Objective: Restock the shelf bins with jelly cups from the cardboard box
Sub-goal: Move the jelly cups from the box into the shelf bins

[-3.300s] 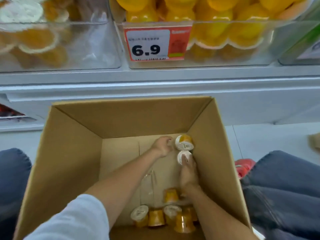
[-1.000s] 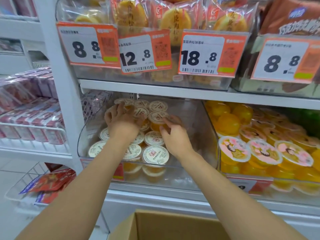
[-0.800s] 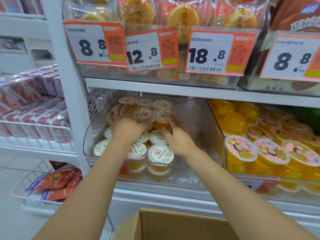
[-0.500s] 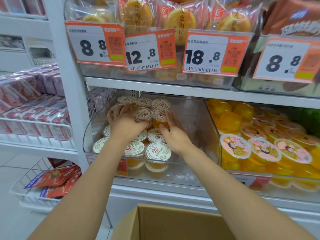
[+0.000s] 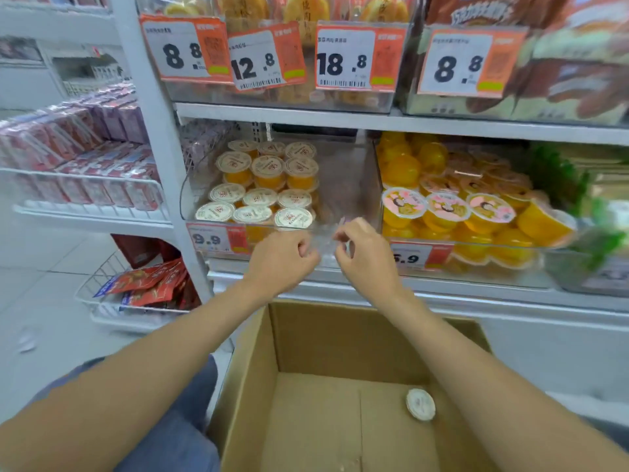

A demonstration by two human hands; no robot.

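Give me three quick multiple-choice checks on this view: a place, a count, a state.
1. Where in the clear bin do the white-lidded jelly cups sit? A) left part B) right part C) across the full width
2. How many cups show in the cardboard box? A) none B) one C) four
3. What do the left hand and right hand hold? A) nothing B) a cup each C) the box's rim
Answers: 1 A, the bin's right part is bare; 2 B, a single cup lies on the box floor; 3 A, both hands' fingers are loosely curled round nothing.
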